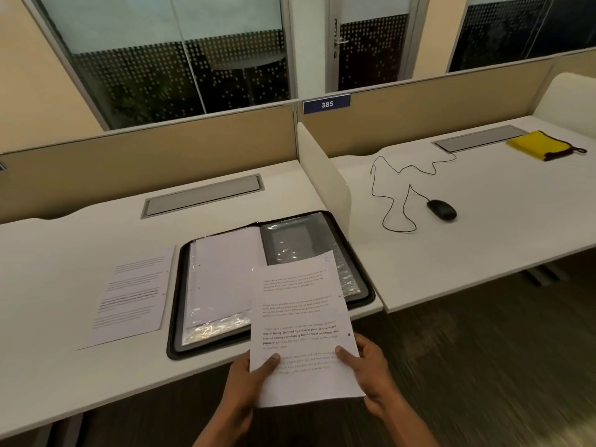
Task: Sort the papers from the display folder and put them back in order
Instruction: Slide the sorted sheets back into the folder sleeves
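Nearest, left hand [250, 371] and right hand [371, 372], each grip pinching the bottom corners of one printed sheet [303, 324], long axis running away from the person over the open display folder [274, 285] on the desk [48, 366]; farther left, loose pages [132, 298] flat.

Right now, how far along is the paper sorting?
Early to midway, it seems. Done: the display folder lies open on the desk, and one printed sheet is set out to its left. In hand: both the left hand and right hand hold another printed page. Left: at least one sheet remains in a sleeve; refiling hasn't visibly begun.
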`<state>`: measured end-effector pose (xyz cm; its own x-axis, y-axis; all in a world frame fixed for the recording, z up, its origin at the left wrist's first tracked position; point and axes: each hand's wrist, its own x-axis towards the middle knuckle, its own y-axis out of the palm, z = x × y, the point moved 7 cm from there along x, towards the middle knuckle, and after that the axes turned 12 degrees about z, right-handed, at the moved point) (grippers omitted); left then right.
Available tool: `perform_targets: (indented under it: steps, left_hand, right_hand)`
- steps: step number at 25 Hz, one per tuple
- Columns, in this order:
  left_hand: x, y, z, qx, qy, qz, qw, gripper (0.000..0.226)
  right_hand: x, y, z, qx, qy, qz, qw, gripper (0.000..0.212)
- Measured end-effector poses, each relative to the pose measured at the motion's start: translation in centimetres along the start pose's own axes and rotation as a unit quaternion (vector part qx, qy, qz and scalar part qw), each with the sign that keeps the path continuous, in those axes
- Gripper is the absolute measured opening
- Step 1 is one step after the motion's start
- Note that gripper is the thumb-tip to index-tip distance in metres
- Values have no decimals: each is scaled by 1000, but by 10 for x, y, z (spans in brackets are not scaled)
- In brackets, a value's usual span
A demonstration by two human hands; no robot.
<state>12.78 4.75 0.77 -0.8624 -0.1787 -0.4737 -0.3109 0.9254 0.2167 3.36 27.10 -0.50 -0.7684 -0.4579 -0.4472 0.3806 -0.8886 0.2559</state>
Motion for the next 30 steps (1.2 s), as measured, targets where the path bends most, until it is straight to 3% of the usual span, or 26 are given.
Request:
perform_targets:
  steps: [6,13,17,22,24,26,28,30]
  left_hand:
    - [31,9,-10,-53,-25,30,998,28]
    - [60,4,-9,-33,-37,33,998,31]
    - [53,11,4,-60,-56,29,996,25]
    - [49,28,18,-57,-48,-4,997,24]
    - [48,39,23,-48,-38,-18,998,25]
    - [47,52,28,-25,-32,-26,999,26]
    - [46,63,29,0,-27,-45,999,26]
    - [51,64,27,32,-15,-70,997,25]
  right_hand:
    - [-5,-16,4,1,21,-52,998,25]
    - [7,-10,9,37,47,-51,997,28]
    - [-7,-12,12,161,35,26,986,46]
    - [-24,-11,0,229,25,92,969,98]
    - [-26,-12,-11,158,43,56,985,86]
    - [-26,-21,-13,84,51,-36,994,57]
    - [-24,-37,-17,73,59,-94,991,40]
    - [-22,-48,-16,105,59,-92,988,40]
